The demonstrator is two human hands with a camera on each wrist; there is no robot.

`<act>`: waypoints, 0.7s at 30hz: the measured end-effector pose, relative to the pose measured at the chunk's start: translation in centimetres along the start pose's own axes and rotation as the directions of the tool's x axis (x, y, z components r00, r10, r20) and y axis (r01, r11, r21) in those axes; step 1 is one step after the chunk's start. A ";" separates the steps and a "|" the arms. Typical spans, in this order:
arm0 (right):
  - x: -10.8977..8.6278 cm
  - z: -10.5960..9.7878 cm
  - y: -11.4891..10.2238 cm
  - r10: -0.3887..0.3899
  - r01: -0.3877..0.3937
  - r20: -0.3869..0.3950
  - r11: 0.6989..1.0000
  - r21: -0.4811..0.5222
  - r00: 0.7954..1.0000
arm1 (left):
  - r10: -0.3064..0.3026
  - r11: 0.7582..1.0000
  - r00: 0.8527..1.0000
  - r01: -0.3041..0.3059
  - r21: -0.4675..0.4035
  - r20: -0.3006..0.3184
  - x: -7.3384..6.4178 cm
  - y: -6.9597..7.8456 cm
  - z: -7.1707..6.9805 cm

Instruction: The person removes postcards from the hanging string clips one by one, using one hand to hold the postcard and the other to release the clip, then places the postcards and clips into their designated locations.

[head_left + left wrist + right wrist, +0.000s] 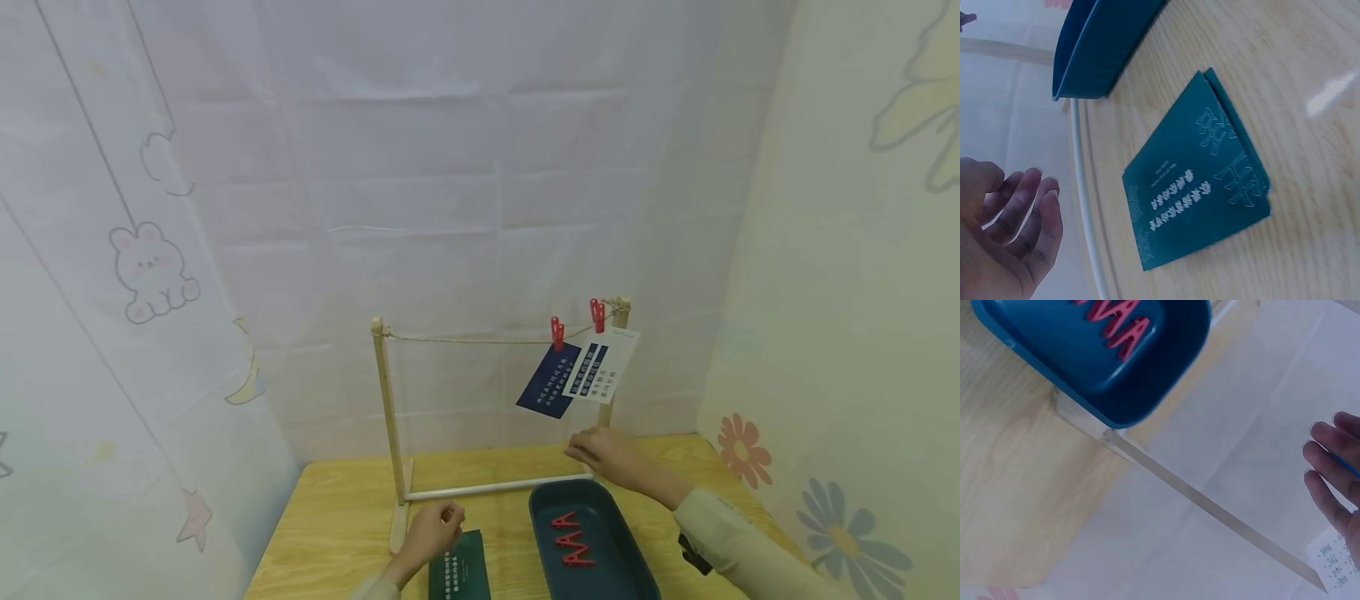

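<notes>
Loosely bent and holding nothing, my left hand hovers over the table beside a dark green card with white print; another green edge shows under that card. My right hand is raised below two hanging cards, fingers relaxed and nothing in them. A navy card and a white card hang tilted from a string, each under a red clothespin, the white one overlapping the navy. Red clothespins lie in a row in the blue tray.
The string runs between two wooden posts of a stand, with a white bar low across its base. The tray stands in front of the right post. Printed cloth walls close in the back and sides of the wooden table.
</notes>
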State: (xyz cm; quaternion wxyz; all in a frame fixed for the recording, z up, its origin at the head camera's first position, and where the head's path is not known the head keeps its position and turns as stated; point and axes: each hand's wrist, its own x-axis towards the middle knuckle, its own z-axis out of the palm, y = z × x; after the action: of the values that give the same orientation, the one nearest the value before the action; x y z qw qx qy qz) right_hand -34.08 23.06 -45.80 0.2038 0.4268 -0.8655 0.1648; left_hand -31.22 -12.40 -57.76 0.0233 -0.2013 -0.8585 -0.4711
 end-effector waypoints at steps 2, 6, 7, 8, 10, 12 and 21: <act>0.5 -0.4 0.1 -0.020 0.018 -0.045 0.999 -0.042 0.999 | -0.002 1.000 1.000 0.002 -0.005 -0.008 0.4 0.5 0.0; 1.5 -1.6 0.2 -0.052 0.036 -0.110 0.990 -0.136 0.993 | 0.005 0.999 1.000 -0.006 -0.040 -0.027 0.9 1.4 0.0; 1.8 -2.0 0.2 -0.066 0.045 -0.126 0.985 -0.165 0.990 | 0.005 0.999 0.999 -0.006 -0.049 -0.032 1.1 1.6 0.1; 2.0 -2.4 0.1 -0.074 0.048 -0.131 0.981 -0.189 0.989 | 0.007 0.999 0.999 -0.009 -0.054 -0.037 1.2 1.8 0.2; 2.7 -3.0 0.1 -0.119 0.078 -0.161 0.968 -0.238 0.980 | 0.008 0.998 0.999 -0.011 -0.054 -0.047 1.4 2.1 0.3; 3.4 -3.5 0.0 -0.177 0.114 -0.210 0.953 -0.279 0.962 | 0.008 0.999 0.999 -0.010 -0.051 -0.053 1.6 2.3 0.4; 6.7 -5.8 0.0 -0.266 0.109 -0.411 0.924 -0.368 0.872 | -0.017 0.996 0.999 0.013 -0.083 -0.051 2.4 2.9 1.0</act>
State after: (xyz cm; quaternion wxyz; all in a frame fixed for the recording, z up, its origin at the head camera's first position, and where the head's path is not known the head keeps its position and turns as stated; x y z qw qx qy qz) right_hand -36.53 21.21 -37.48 0.4842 0.4189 -0.7628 0.0902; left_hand -32.23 -9.40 -55.49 0.0335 -0.1833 -0.8388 -0.5115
